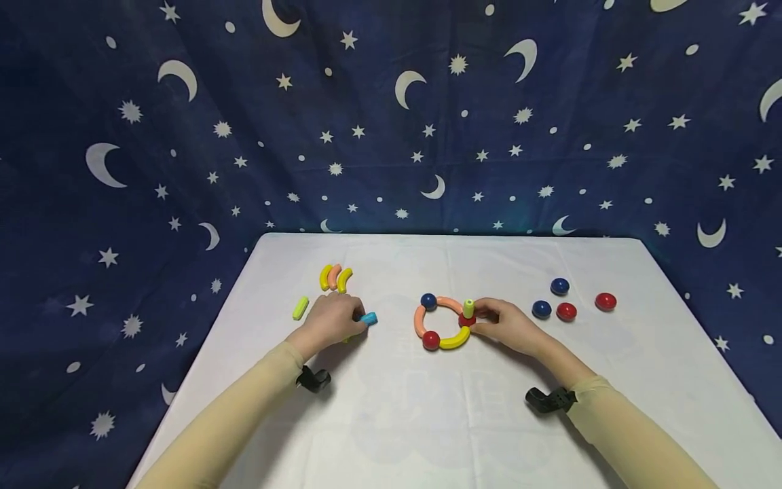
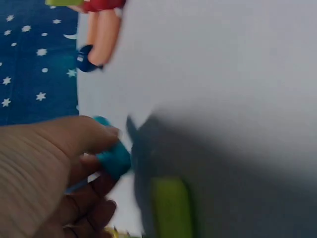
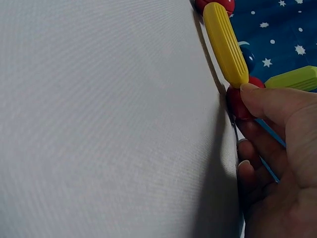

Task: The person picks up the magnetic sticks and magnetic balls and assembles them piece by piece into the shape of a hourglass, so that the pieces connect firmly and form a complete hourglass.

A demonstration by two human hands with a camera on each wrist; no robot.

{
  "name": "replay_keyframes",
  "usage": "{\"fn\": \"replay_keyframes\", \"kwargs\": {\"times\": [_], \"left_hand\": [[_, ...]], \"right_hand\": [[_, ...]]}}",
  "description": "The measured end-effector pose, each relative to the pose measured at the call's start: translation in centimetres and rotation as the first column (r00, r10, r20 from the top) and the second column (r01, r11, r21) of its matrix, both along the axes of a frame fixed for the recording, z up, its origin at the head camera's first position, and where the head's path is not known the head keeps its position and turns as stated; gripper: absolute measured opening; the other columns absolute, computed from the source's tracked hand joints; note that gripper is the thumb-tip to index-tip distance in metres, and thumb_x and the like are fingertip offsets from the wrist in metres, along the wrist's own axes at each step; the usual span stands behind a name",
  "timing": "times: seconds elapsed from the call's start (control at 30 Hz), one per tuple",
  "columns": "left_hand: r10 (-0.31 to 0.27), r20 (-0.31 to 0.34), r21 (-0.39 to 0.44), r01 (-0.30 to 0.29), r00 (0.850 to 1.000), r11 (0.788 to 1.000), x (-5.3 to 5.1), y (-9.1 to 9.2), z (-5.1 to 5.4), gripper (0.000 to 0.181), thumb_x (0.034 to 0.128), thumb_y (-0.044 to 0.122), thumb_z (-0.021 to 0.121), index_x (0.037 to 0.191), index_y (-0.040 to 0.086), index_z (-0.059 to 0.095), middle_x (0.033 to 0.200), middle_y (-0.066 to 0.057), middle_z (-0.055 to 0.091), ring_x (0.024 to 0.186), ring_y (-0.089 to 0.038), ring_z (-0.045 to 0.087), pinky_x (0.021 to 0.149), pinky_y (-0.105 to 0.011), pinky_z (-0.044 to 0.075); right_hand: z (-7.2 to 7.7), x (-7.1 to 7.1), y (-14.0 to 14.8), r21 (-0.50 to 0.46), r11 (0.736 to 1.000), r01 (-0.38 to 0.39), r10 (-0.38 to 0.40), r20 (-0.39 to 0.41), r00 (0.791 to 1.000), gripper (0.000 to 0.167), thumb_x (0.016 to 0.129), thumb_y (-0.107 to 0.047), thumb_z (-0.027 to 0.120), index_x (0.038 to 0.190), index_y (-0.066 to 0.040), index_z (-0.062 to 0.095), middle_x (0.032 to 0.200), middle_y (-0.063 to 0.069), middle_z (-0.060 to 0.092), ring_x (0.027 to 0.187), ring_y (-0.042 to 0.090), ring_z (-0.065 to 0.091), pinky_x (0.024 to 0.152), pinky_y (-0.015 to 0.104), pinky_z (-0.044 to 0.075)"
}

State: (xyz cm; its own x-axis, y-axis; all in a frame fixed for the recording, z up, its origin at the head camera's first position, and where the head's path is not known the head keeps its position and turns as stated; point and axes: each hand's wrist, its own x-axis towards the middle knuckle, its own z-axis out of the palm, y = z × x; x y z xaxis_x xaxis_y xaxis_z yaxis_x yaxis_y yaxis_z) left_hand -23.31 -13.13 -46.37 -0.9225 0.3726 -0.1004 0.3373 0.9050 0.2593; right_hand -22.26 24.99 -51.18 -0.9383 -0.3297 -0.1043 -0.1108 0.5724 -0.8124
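Between thumb and fingers my left hand pinches a short blue rod, left of the ring; the left wrist view shows the same rod. A yellow-green rod lies beside this hand, mostly hidden in the head view. My right hand grips a red ball at the ring's right side; the wrist view shows the thumb on it. A light green rod stands upright on that ball. Completing the ring are a blue ball, another red ball, a yellow curved rod and two orange curved rods.
Behind my left hand lie two yellow curved rods with an orange one between them. A green rod is to its left. Beyond my right hand sit two blue balls and two red balls on the white table.
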Motion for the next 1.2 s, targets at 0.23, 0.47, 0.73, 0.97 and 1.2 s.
{"fn": "replay_keyframes", "kwargs": {"times": [0.23,0.47,0.73,0.97,1.2], "left_hand": [[-0.011,0.15,0.45,-0.059,0.989,0.891,-2.0,3.5,0.2,0.02,0.0936,0.032,0.074,0.105,0.016,0.069,0.094,0.003,0.066,0.082,-0.016,0.058,0.074,-0.034,0.049],[-0.026,0.162,0.591,-0.076,0.986,0.803,-3.2,7.6,-1.1,0.025,0.0958,0.032,0.072,0.115,0.016,0.068,0.108,0.004,0.067,0.104,-0.017,0.059,0.09,-0.037,0.048],[-0.001,0.15,0.576,-0.086,0.989,0.813,-3.3,9.4,-1.8,0.027,0.0975,0.032,0.07,0.119,0.016,0.067,0.113,0.003,0.067,0.109,-0.019,0.059,0.093,-0.039,0.049],[0.004,0.167,0.581,-0.101,0.986,0.808,-3.5,9.4,-2.0,0.029,0.0976,0.032,0.07,0.121,0.015,0.065,0.115,0.002,0.066,0.109,-0.018,0.059,0.093,-0.038,0.049],[-0.012,0.109,0.521,-0.047,0.994,0.852,-2.8,7.2,-1.5,0.032,0.0972,0.028,0.071,0.126,0.014,0.068,0.117,0.003,0.069,0.111,-0.02,0.061,0.095,-0.039,0.049]], "right_hand": [[-0.2,0.1,-0.2,-0.008,1.0,0.004,-0.004,-0.002,1.0,0.041,0.093,-0.025,0.078,0.13,-0.013,0.065,0.121,0.004,0.067,0.114,0.027,0.058,0.104,0.05,0.045],[-0.5,0.2,-0.5,-0.002,1.0,-0.009,0.009,-0.01,1.0,0.04,0.094,-0.027,0.077,0.129,-0.014,0.065,0.12,0.002,0.067,0.114,0.025,0.058,0.104,0.049,0.045],[-0.5,0.2,-0.2,0.005,1.0,0.012,-0.012,-0.025,1.0,0.04,0.093,-0.028,0.077,0.129,-0.015,0.066,0.12,0.001,0.067,0.115,0.025,0.059,0.103,0.048,0.045],[-0.5,0.0,-0.2,0.006,1.0,0.019,-0.019,-0.022,1.0,0.039,0.093,-0.028,0.078,0.128,-0.016,0.066,0.119,0.001,0.067,0.114,0.024,0.059,0.102,0.047,0.045],[-0.4,0.2,-0.2,-0.001,1.0,0.024,-0.024,-0.018,1.0,0.037,0.093,-0.027,0.078,0.126,-0.015,0.067,0.118,0.001,0.067,0.111,0.024,0.059,0.099,0.045,0.046]]}}
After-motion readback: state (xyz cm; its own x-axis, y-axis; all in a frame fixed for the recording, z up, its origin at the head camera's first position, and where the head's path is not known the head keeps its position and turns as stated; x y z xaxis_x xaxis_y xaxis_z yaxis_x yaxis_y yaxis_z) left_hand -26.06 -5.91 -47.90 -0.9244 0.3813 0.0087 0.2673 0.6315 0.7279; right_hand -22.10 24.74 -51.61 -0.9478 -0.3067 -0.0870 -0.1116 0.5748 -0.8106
